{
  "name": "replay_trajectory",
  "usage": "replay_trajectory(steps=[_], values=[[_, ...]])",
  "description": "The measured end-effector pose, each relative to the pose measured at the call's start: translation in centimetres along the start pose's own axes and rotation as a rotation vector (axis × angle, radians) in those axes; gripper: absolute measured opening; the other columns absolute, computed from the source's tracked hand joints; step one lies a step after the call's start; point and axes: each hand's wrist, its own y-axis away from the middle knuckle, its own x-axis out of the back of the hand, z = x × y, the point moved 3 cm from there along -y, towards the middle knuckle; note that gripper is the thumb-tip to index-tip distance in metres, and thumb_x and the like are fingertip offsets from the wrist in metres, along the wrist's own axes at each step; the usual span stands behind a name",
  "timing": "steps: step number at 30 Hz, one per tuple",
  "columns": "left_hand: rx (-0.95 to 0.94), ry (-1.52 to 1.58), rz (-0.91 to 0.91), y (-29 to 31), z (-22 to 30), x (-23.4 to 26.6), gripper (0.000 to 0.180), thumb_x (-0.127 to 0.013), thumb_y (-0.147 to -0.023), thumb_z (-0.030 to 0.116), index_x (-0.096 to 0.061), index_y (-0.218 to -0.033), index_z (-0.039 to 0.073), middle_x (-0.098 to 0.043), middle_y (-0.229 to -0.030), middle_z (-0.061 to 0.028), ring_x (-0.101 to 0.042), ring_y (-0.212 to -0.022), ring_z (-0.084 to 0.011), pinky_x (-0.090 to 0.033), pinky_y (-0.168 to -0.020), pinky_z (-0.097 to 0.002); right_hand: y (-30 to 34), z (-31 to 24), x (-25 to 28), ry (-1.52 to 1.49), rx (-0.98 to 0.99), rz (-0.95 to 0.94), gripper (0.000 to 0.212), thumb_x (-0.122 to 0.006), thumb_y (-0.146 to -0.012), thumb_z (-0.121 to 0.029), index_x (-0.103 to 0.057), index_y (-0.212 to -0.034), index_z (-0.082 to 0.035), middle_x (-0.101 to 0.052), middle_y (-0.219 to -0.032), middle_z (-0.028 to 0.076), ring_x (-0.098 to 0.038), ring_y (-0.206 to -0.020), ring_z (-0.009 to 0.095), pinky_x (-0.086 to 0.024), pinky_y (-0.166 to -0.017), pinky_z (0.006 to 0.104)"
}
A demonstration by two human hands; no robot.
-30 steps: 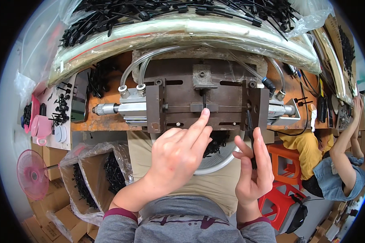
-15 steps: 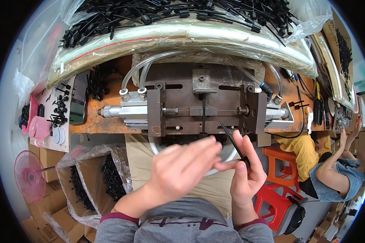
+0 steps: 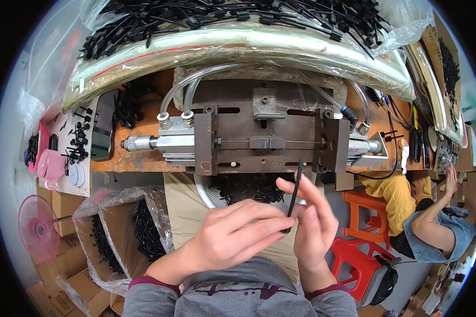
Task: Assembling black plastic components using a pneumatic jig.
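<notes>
A thin black plastic rod with a thicker lower end stands tilted in front of my lap. My left hand is closed on its lower part, the thumb hidden behind the fingers. My right hand is beside the rod with fingers apart and index stretched out behind it; whether it touches the rod is unclear. Beyond both hands stands a brown metal fixture with two small grey jaws, no rod between them. Below its edge a white-rimmed basket holds black parts, partly hidden by my hands.
Air cylinders with clear hoses flank the fixture. A heap of black rods lies at the back. On the left are a plastic-lined box and a pink fan. At right, a co-worker sits beside red stools.
The rod in my hands has passed from right-hand fingers to left-hand fingers and stands steeper. The other rod, earlier upright between the fixture's jaws, is gone from there.
</notes>
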Motion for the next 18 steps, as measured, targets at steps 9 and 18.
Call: replay_trajectory(steps=[9,18], values=[[-0.053,0.122,-0.127,1.4,0.3,0.6,0.032,-0.078,-0.063,0.002,-0.073,-0.095,0.0,-0.067,-0.114,-0.0188,-0.07,-0.086,-0.0255,-0.058,-0.072,-0.0317,-1.9,-0.1,1.1,-0.454,-0.303,-0.084,0.027,-0.052,-0.1,-0.016,-0.063,-0.112,0.006,-0.068,-0.085,0.015,-0.059,-0.053,0.012,-0.046,-0.05,0.0214],[-0.006,0.107,-0.121,1.5,1.3,0.4,0.032,-0.082,-0.064,0.001,-0.073,-0.095,-0.001,-0.068,-0.112,-0.0188,-0.071,-0.083,-0.0239,-0.059,-0.071,-0.0297,-1.4,-0.1,0.4,-0.303,-0.194,0.076,0.017,-0.057,-0.098,-0.012,-0.061,-0.093,0.004,-0.066,-0.078,0.015,-0.061,-0.051,0.014,-0.048,-0.048,0.0225]])
